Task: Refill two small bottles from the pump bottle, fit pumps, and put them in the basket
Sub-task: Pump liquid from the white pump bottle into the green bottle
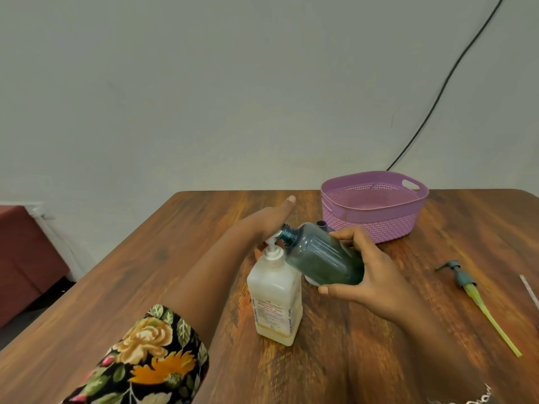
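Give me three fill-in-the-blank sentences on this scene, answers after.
1. The left hand presses the white plastic pump bottle's ___.
2. The right hand holds the translucent teal bottle not upright but ___.
3. The loose teal pump with a yellow-green tube lies on the wooden ___.
Answers: pump; tilted; table.

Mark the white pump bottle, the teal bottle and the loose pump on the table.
white pump bottle (pixel 274 287): head view, on its body above the label.
teal bottle (pixel 323 258): head view, middle of its ribbed body.
loose pump (pixel 463 277): head view, on its grey collar.
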Available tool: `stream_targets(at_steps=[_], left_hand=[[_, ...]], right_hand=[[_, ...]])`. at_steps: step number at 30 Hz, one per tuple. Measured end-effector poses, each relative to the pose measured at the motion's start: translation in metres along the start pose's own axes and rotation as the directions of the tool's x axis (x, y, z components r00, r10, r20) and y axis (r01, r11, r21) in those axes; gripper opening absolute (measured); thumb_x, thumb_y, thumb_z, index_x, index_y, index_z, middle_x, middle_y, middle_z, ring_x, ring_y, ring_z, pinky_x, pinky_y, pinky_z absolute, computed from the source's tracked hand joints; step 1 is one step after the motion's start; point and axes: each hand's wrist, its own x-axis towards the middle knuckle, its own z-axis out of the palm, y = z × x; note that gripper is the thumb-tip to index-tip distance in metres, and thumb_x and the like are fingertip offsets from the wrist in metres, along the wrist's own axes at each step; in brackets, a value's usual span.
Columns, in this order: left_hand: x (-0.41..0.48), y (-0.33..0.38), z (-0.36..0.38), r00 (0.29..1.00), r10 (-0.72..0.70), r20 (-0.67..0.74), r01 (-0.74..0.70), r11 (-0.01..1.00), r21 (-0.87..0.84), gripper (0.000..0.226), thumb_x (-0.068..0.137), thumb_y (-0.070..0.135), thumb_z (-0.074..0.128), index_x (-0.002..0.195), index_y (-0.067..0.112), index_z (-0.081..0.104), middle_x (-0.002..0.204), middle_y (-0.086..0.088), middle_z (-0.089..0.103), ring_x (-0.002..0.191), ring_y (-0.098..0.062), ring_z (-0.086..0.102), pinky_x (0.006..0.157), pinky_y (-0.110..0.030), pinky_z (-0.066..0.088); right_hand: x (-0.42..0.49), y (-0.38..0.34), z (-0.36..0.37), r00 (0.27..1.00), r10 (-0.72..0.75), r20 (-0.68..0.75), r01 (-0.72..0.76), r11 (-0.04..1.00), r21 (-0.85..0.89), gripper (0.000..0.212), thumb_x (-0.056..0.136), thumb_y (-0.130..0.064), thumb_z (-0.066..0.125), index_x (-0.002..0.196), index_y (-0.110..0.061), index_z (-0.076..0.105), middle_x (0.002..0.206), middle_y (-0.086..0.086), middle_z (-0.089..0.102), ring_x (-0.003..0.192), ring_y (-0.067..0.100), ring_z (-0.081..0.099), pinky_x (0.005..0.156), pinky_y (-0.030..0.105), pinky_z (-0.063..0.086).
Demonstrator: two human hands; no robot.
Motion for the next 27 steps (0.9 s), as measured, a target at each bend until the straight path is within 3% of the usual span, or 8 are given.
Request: stream_targets(at_steps=[5,8,13,15,20,23,25,27], left_hand=[[0.011,-0.011,0.006,0.993,0.034,-0.114,-0.014,0.985,0.174,0.057,0.102,0.04,0.018,0.132,0.001,0.045,0.123,-0.024,0.056,0.112,-0.033,0.054,0.102,-0.041,0.039],[0.015,-0.012,0.009,0.983,0.079,-0.164,-0.04,0.973,0.227,0.052,0.103,0.034,0.019,0.128,0.0,0.049,0.118,-0.021,0.059,0.106,-0.03,0.057,0.098,-0.039,0.043],[0.006,-0.004,-0.002,0.999,0.001,0.041,-0.003,0.998,0.062,0.067,0.097,0.054,0.021,0.139,0.004,0.034,0.134,-0.026,0.045,0.117,-0.043,0.048,0.091,-0.045,0.043],[0.005,-0.001,-0.003,0.997,-0.01,0.082,0.004,0.997,0.074,0.065,0.097,0.052,0.024,0.137,0.003,0.036,0.133,-0.027,0.045,0.118,-0.042,0.048,0.099,-0.048,0.04],[0.021,-0.008,0.003,0.995,0.075,-0.067,-0.056,0.966,0.252,0.048,0.102,0.033,0.028,0.128,-0.002,0.046,0.11,-0.018,0.058,0.098,-0.032,0.059,0.089,-0.038,0.046],[0.024,-0.015,0.005,0.987,0.088,-0.133,-0.044,0.952,0.303,0.05,0.101,0.038,0.028,0.116,-0.002,0.055,0.09,-0.013,0.057,0.082,-0.023,0.057,0.087,-0.034,0.047],[0.015,-0.011,0.004,0.993,0.071,-0.094,-0.045,0.968,0.248,0.055,0.101,0.039,0.024,0.125,-0.003,0.048,0.105,-0.02,0.058,0.096,-0.03,0.058,0.091,-0.039,0.045],[0.005,-0.003,-0.001,0.999,0.033,-0.012,-0.031,0.99,0.135,0.065,0.099,0.05,0.018,0.14,0.002,0.032,0.133,-0.029,0.045,0.118,-0.042,0.048,0.097,-0.05,0.041]], right_hand=[[-0.006,0.003,0.004,1.0,0.006,0.022,-0.006,1.0,-0.004,0.069,0.046,-0.059,0.071,0.106,-0.039,0.043,0.108,-0.023,0.052,0.1,-0.009,0.051,0.075,0.015,0.048],[-0.011,0.005,0.008,0.999,0.019,0.039,-0.021,0.999,0.041,0.069,0.051,-0.047,0.081,0.108,-0.037,0.044,0.109,-0.022,0.052,0.1,-0.01,0.051,0.076,0.011,0.048],[-0.007,-0.004,0.002,1.0,0.019,0.012,-0.019,0.998,0.056,0.069,0.049,-0.048,0.079,0.107,-0.037,0.044,0.108,-0.025,0.051,0.098,-0.013,0.05,0.074,0.008,0.045],[-0.005,-0.005,-0.001,1.0,0.015,0.013,-0.015,1.0,0.022,0.07,0.046,-0.055,0.076,0.106,-0.041,0.043,0.108,-0.024,0.051,0.099,-0.011,0.05,0.074,0.011,0.046],[-0.009,0.0,0.003,0.999,0.028,0.03,-0.028,1.0,-0.011,0.067,0.053,-0.048,0.08,0.108,-0.039,0.043,0.11,-0.024,0.05,0.1,-0.008,0.051,0.075,0.015,0.045],[-0.011,0.002,0.007,0.998,0.037,0.044,-0.037,0.999,0.008,0.066,0.06,-0.036,0.085,0.111,-0.036,0.043,0.111,-0.023,0.05,0.104,-0.002,0.051,0.081,0.018,0.046],[-0.012,0.0,0.008,0.998,0.041,0.037,-0.042,0.999,0.02,0.07,0.056,-0.045,0.082,0.113,-0.034,0.044,0.112,-0.022,0.051,0.104,-0.003,0.052,0.081,0.019,0.048],[-0.011,-0.002,0.007,0.999,0.049,0.023,-0.05,0.998,0.037,0.075,0.049,-0.056,0.075,0.114,-0.035,0.044,0.112,-0.021,0.051,0.101,-0.004,0.053,0.078,0.019,0.049]])
